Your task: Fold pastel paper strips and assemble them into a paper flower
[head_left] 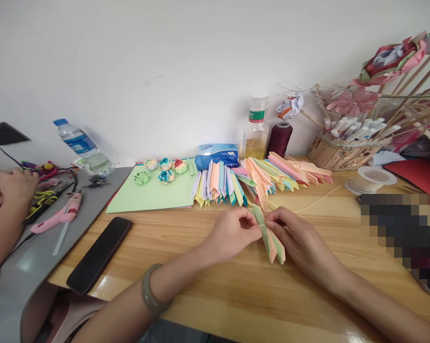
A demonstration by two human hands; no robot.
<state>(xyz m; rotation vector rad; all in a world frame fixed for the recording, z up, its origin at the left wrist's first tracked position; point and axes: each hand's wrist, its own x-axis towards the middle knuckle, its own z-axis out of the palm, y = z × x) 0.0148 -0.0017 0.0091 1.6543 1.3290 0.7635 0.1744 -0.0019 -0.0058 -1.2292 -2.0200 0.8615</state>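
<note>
White wall (158, 62) stood behind a wood-grain desk (200, 290). At its middle, a green-and-orange paper bundle (271, 245) was held tilted between the left hand (232, 232) and the right hand (300, 239), each with its grip pinching at the narrow waist, where a thin tie (261, 225) crossed the folds.

Principal risk, as judged: a slack tie would let the folded pieces slip out of line, while too hard a pull would crease or tear them. Pale cord (318, 203) lay loose between the hands and a white spool (374, 182); a snag there could drag the work askew. Whether it joined the tie could not be confirmed. Folded strips (220, 183) lay just beyond the left knuckles, where a careless push might scatter them.

Containers: a green-labelled bottle (257, 131) held yellowish liquid; a blue-capped bottle (84, 147) held clear liquid. One bark-sided basket (343, 153) contained white-capped pens (358, 127) and stemmed paper flowers (394, 59). Contents of the blue packet (217, 155) were not visible.
</note>
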